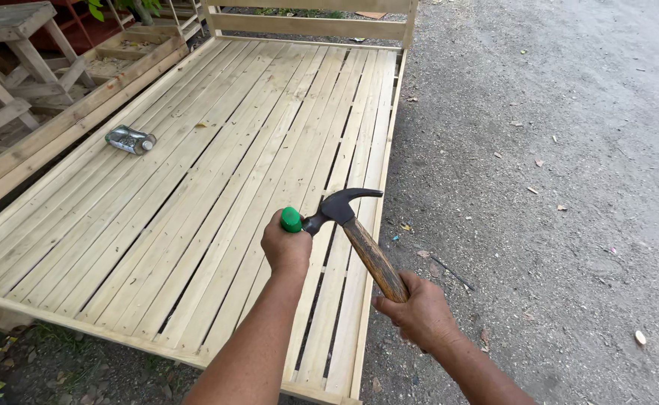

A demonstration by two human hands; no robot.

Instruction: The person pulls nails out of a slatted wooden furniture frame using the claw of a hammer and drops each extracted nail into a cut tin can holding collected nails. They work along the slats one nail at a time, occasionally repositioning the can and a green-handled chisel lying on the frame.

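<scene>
My right hand grips the wooden handle of a claw hammer with a black head. The head's face rests against the green end of a tool that my left hand holds in a fist, upright over the slats. Only the green top of that tool shows; its lower part is hidden by my hand. Both hands are above the right side of a pale wooden slatted bed frame that lies flat on the ground.
A small clear jar lies on its side on the slats at the left. The headboard stands at the far end. Wooden stools and frames are stacked at the left. Grey gravel ground lies to the right.
</scene>
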